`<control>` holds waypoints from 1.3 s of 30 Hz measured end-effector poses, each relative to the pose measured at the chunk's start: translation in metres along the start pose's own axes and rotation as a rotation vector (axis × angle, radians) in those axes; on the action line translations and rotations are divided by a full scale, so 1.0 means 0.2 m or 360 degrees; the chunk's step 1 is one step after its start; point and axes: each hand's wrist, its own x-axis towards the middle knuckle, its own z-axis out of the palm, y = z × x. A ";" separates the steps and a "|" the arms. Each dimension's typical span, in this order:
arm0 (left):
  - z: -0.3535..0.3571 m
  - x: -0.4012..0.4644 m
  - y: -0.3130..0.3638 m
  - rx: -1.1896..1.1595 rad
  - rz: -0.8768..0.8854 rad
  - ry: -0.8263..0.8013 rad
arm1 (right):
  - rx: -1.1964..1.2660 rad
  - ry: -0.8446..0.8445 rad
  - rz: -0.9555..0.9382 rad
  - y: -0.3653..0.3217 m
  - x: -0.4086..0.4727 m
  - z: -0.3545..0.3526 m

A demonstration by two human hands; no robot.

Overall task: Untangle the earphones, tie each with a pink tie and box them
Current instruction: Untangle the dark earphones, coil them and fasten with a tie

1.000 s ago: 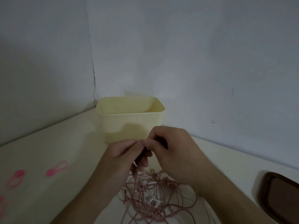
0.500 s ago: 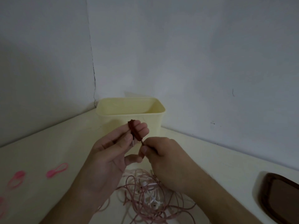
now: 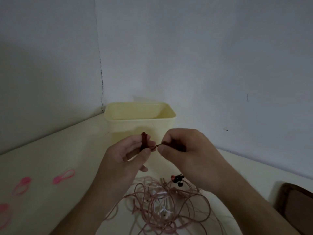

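Dark red cord [image 3: 144, 139] wound round the left hand's fingers, in front of the box [image 3: 140, 119].

The coil sits tight; the left hand [image 3: 123, 158] pins it with the thumb. The right hand [image 3: 183, 150] pinches its free end. Below on the table [image 3: 50, 150] lies a pink-and-white tangle [image 3: 162, 206]; pink ties [image 3: 64, 176] lie left.

Dark red earphone cord [image 3: 144, 139] wound in tight coil, centre frame, held upright above table; loose end runs right. Red-and-black earbuds [image 3: 177, 179] hanging just below, right of centre. Tangled pink and white earphones [image 3: 162, 206] heaped at lower centre. Pale yellow box [image 3: 140, 116] open, upright, mid-frame behind coil. Three pink ties [image 3: 64, 176] flat at lower left, apart.
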 end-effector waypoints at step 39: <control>0.02 -0.03 -0.02 0.0365 0.0219 0.0257 | 0.0513 -0.0046 0.0464 0.09 0.00 0.03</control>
